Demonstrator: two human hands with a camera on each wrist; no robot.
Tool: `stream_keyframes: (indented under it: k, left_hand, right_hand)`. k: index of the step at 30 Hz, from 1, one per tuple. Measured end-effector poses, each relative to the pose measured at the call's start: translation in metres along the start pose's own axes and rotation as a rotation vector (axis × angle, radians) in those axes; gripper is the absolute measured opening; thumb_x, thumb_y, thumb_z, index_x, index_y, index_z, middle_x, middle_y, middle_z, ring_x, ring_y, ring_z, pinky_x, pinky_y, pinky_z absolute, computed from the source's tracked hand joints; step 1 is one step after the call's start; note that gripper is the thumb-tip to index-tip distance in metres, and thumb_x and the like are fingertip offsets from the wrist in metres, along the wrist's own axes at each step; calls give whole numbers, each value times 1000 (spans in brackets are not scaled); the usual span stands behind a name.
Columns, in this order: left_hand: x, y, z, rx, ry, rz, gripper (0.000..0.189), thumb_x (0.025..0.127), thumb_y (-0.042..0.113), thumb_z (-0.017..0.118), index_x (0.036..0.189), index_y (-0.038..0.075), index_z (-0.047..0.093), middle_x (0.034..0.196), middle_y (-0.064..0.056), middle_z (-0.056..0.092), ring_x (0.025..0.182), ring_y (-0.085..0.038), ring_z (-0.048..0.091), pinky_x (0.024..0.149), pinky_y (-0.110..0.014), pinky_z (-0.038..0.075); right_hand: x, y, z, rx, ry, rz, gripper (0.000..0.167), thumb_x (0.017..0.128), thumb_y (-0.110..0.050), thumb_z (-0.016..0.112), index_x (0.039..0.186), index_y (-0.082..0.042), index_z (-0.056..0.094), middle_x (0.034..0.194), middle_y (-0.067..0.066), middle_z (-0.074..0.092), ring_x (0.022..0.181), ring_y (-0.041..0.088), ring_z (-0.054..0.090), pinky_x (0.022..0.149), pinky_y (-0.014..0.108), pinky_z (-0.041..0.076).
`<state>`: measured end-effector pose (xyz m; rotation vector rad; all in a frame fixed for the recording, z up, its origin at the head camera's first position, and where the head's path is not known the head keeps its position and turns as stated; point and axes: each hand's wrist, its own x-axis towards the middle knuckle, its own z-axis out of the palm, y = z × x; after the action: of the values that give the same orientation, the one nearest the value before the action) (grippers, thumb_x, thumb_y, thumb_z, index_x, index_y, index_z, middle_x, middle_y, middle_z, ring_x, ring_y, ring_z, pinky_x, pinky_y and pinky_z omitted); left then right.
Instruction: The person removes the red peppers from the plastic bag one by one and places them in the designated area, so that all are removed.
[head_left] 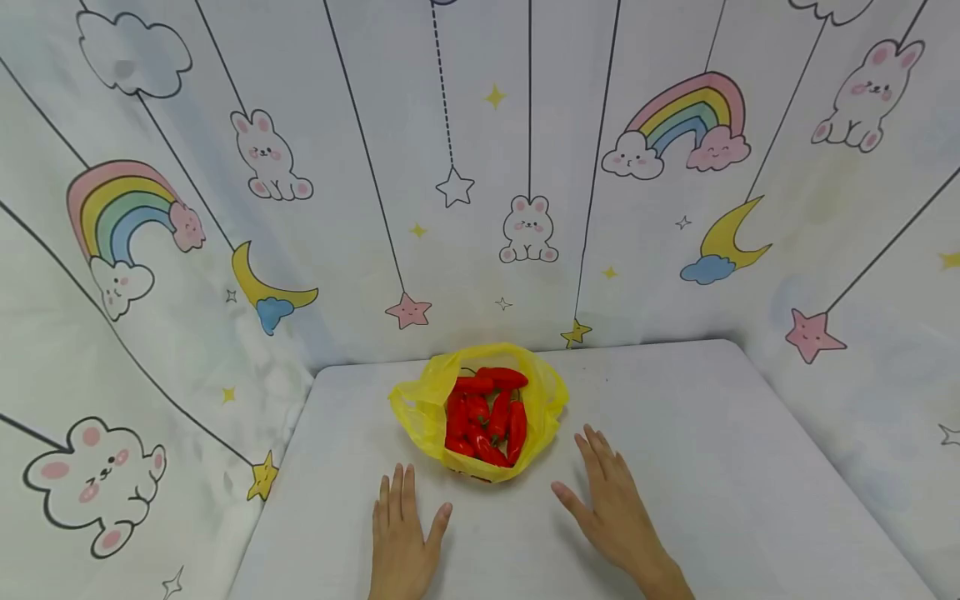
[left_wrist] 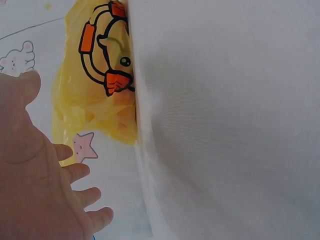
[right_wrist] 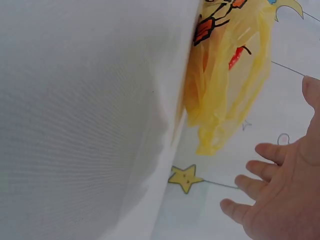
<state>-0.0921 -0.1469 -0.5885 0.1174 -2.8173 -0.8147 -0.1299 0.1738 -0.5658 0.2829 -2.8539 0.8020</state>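
A yellow plastic bag (head_left: 551,396) stands with its mouth spread wide on the white table. Several red chili peppers (head_left: 500,414) lie inside it, some with dark stems showing. My left hand (head_left: 402,537) is at the bag's near left, fingers straight and thumb out, apart from the bag. On the near right, my right hand (head_left: 611,508) has its fingers extended toward the bag without touching it. Both hands hold nothing. In the left wrist view the bag's side (left_wrist: 107,107) carries a printed cartoon with orange patches. A red pepper (right_wrist: 235,58) shows at the bag's opening in the right wrist view.
The white table (head_left: 675,417) has rounded far corners. A white cloth backdrop (head_left: 480,283) printed with rabbits, rainbows, moons and stars rises behind the table and along both sides. The bag sits near the table's far edge.
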Motion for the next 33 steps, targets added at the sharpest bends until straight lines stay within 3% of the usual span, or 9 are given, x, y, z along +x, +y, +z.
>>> stream_keyframes:
  k: [12, 20, 27, 33]
  left_hand:
    - [9, 4, -3, -46, -81, -30, 92, 103, 56, 57, 167, 8, 11, 172, -17, 13, 158, -42, 5, 124, -62, 11]
    - [14, 6, -3, -110, -61, -22, 89, 103, 54, 59, 165, 4, 18, 169, -23, 18, 157, -45, 9, 123, -64, 15]
    - [18, 4, -1, -125, -71, -15, 89, 104, 57, 56, 165, 5, 16, 169, -23, 19, 157, -44, 9, 124, -63, 14]
    - [21, 5, 0, -159, -28, 17, 86, 105, 53, 57, 163, 1, 21, 166, -25, 24, 155, -47, 14, 122, -65, 18]
  right_hand:
    - [7, -10, 2, 6, 10, -21, 92, 96, -75, 51, 164, -17, 29, 174, 0, 17, 159, 28, 17, 126, 55, 14]
    - [13, -18, 6, 18, 48, -80, 88, 97, -72, 53, 164, -19, 31, 173, 0, 20, 158, 24, 20, 127, 52, 15]
    - [19, -24, 11, 0, 49, -111, 86, 98, -71, 52, 161, -16, 35, 172, 0, 22, 158, 22, 22, 123, 57, 25]
    - [25, -33, 10, 11, 56, -121, 80, 98, -55, 68, 160, -15, 38, 172, -3, 23, 156, 22, 27, 123, 53, 27]
